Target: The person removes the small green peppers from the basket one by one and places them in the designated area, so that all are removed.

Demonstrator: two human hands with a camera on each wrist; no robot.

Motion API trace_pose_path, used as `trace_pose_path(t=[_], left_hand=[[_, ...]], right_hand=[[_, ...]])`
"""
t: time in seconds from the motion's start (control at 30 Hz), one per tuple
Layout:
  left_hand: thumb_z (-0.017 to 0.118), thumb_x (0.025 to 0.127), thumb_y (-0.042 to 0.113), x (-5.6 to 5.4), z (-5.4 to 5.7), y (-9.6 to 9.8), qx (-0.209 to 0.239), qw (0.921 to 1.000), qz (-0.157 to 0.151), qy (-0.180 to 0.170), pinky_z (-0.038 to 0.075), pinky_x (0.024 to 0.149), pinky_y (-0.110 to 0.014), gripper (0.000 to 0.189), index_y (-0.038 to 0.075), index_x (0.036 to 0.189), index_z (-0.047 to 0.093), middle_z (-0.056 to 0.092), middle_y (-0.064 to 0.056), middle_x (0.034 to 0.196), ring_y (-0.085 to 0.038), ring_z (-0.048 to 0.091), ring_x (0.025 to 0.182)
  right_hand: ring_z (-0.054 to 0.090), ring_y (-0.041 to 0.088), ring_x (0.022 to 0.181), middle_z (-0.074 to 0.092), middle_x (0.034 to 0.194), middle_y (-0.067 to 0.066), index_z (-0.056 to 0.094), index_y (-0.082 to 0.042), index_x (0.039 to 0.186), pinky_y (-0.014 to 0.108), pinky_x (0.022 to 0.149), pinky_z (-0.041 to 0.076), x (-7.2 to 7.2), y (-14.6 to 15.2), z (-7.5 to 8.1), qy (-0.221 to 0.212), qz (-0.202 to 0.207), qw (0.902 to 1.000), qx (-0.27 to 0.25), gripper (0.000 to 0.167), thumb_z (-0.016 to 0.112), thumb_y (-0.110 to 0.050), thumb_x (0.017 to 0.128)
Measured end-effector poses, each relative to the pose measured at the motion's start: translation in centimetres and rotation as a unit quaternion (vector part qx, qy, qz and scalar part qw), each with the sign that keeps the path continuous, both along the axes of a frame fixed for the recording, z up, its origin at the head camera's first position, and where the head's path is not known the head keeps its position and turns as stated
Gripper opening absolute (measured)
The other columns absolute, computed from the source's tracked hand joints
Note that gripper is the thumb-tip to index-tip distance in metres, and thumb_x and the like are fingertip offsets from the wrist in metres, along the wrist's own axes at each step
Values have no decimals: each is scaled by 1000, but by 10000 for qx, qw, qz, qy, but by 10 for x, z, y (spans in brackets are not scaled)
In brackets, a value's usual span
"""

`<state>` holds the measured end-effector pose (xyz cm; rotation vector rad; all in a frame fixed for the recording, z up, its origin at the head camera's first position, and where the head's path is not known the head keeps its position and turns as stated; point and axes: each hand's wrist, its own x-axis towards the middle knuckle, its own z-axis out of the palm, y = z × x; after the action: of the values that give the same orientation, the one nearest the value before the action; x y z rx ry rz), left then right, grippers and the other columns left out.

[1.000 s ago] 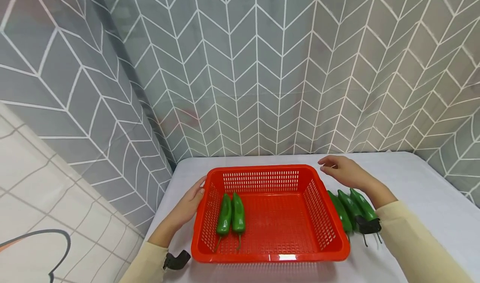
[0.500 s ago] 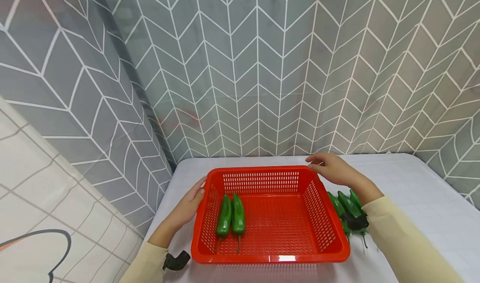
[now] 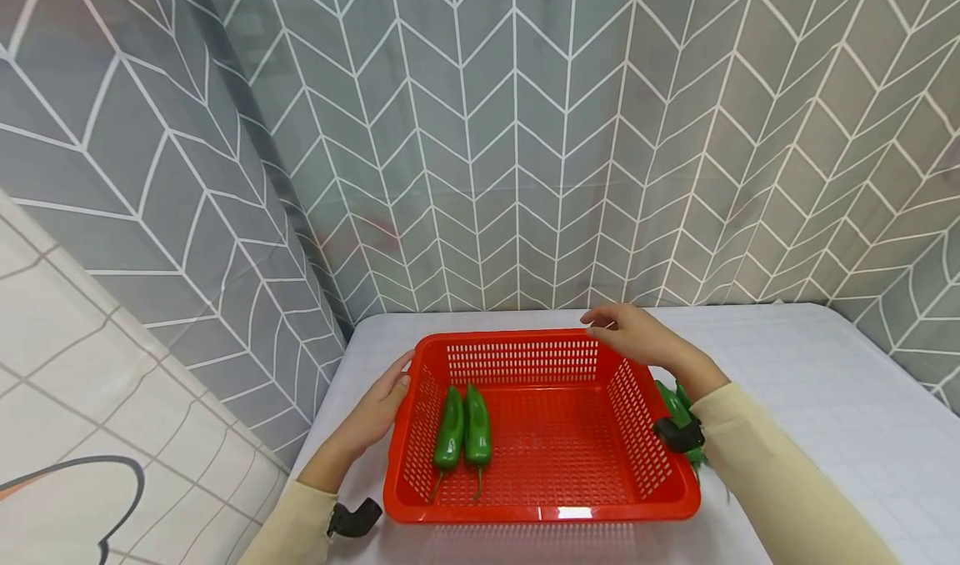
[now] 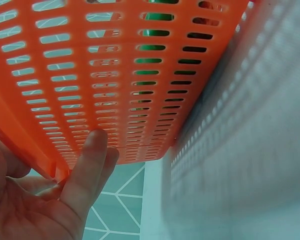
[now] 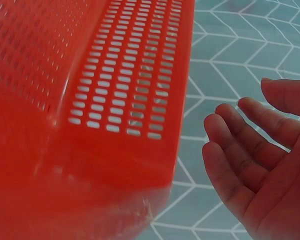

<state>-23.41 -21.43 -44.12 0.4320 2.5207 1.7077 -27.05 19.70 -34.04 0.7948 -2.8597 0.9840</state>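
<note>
A red perforated plastic basket (image 3: 540,513) stands on the table. Two green chili peppers (image 3: 477,440) lie side by side along its left inner wall, stems toward the front. My left hand (image 3: 375,411) holds the basket's left rim; in the left wrist view its fingers (image 4: 87,165) lie against the outer wall beneath the lip. My right hand (image 3: 637,336) hovers near the basket's back right corner, its fingers loosely bent and holding nothing. The right wrist view shows that hand (image 5: 265,175) apart from the basket wall (image 5: 125,75).
More green chili peppers (image 3: 675,407) lie right of the basket, partly hidden by my right forearm. A white cloth covers the table (image 3: 817,382). A grey chevron-patterned curtain (image 3: 517,173) hangs behind it. Black wrist cameras (image 3: 356,517) sit on both wrists.
My right hand has moved left, from beside the basket to above its back right corner. Its forearm now covers more of the right-hand peppers. The left hand and basket have stayed put.
</note>
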Motion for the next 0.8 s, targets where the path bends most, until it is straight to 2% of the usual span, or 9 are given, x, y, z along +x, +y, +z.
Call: trace_pose_path(t=[0.23, 0.5, 0.63, 0.8], left_hand=[[40, 111, 18, -1, -1, -1, 8, 10000, -42, 8, 52, 98, -43, 54, 7, 161, 24, 49, -21, 149, -35, 61, 122], [39, 111, 18, -3, -1, -3, -12, 9998, -137, 109, 50, 101, -45, 53, 4, 160, 24, 50, -25, 146, -36, 61, 121], [39, 111, 19, -4, -3, -3, -12, 10000, -75, 37, 49, 101, -46, 54, 6, 161, 23, 49, -23, 149, -37, 59, 125], [39, 112, 19, -3, -3, -3, 59, 9999, -104, 1, 52, 98, -43, 54, 7, 161, 23, 50, -22, 148, -35, 60, 123]], right_hand=[[65, 35, 101, 70, 106, 15, 67, 5, 120, 55, 91, 52, -4, -15, -5, -41, 98, 9999, 37, 28, 59, -14, 101], [66, 33, 104, 70, 110, 15, 66, 5, 122, 53, 92, 53, -14, -34, -11, -226, 214, 9994, 161, 30, 60, -16, 101], [66, 33, 106, 70, 111, 15, 66, 5, 121, 52, 93, 53, -18, -43, -14, -274, 262, 9989, 258, 30, 60, -15, 100], [66, 31, 105, 72, 107, 12, 68, 4, 117, 51, 94, 52, -20, -52, -19, -290, 392, 9983, 335, 27, 62, -14, 98]])
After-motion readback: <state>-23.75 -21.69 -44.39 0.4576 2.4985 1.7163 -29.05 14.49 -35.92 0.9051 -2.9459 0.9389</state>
